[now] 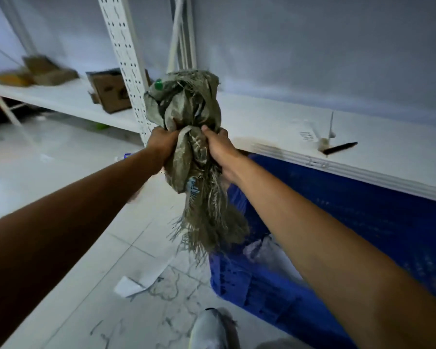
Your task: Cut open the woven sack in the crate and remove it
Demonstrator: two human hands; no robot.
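A crumpled grey-green woven sack (186, 107) is held up in the air in front of the white shelf. Its frayed loose threads (209, 222) hang down over the corner of the blue crate (282, 285). My left hand (161, 144) grips the bunched sack from the left. My right hand (219, 149) grips it from the right, close beside the left. Pale wrapped contents (262, 250) lie inside the crate below. A dark pen-like tool (340, 148) lies on the shelf to the right.
A white shelf (275, 127) runs behind the sack, with a perforated upright post (124, 59). Cardboard boxes (108, 91) sit on the shelf at the left. Paper scraps (136, 283) and threads litter the tiled floor. A grey shoe (212, 328) is at the bottom.
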